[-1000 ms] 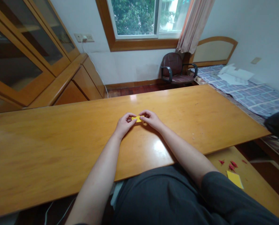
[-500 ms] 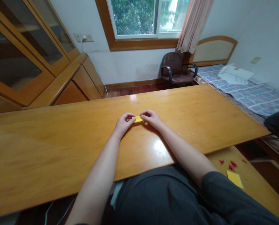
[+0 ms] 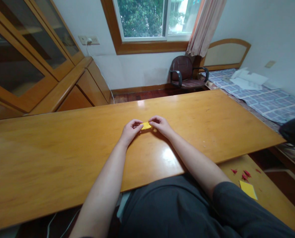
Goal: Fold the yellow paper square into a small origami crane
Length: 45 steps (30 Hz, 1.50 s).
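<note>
A small piece of folded yellow paper (image 3: pixel 146 125) is stretched between my two hands, just over the middle of the wooden table (image 3: pixel 63 158). My left hand (image 3: pixel 132 130) pinches its left end between thumb and fingers. At the opposite end, my right hand (image 3: pixel 160 124) grips it the same way. Fingertips cover both ends of the paper, so its full shape and folds cannot be made out.
On a lower wooden surface (image 3: pixel 273 195) at the right lie several small red folded pieces (image 3: pixel 246 174) and a yellow paper sheet (image 3: pixel 248 189). Beyond the table are a brown armchair (image 3: pixel 183 71), a bed (image 3: pixel 259 94) and a glass-door cabinet (image 3: pixel 21 59).
Both hands keep their pinch on the yellow paper. The right fingers have shifted very slightly to the right, and a bit more yellow shows between the hands.
</note>
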{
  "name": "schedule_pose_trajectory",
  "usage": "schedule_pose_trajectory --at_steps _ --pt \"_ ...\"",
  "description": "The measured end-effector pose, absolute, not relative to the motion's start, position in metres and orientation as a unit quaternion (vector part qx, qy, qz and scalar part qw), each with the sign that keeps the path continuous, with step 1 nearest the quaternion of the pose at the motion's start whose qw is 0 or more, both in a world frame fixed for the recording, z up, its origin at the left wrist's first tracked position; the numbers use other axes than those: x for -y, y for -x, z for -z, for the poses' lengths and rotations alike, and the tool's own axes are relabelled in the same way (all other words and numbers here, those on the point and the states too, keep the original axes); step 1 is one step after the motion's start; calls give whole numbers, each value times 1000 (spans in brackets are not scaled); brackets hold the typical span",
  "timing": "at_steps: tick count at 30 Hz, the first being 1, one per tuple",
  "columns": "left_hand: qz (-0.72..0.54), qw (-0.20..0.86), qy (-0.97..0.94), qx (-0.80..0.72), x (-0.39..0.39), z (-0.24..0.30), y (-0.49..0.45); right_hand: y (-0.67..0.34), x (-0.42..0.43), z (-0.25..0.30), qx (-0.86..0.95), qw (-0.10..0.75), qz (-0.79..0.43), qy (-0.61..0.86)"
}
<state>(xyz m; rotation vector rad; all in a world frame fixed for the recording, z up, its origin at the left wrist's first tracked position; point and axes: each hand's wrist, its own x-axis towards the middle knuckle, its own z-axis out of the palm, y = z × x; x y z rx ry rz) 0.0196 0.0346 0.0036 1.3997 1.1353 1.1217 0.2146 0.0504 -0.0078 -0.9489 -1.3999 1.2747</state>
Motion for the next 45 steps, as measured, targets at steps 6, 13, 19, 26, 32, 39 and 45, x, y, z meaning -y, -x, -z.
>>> schedule_pose_trajectory --at_steps 6,13,19,26,32,39,45 --pt "-471 434 -601 -479 -39 2 -18 -214 -49 8 620 472 -477 407" --pt "-480 422 -601 -481 -40 2 -18 -214 -45 -1 724 450 -349 390" --pt "-473 426 -610 -473 -38 2 -19 -213 -45 0 721 450 -344 400" --pt "-470 422 -614 -474 -38 3 -19 -213 -46 2 700 458 -364 409" --pt "-496 417 -597 -472 -41 7 -19 -211 -45 4 667 460 -407 421" --pt "-499 388 -608 -481 -39 8 -19 -212 -47 8 668 457 -398 433" --pt "-498 386 -613 -478 -38 7 -20 -212 -47 8 666 456 -401 433"
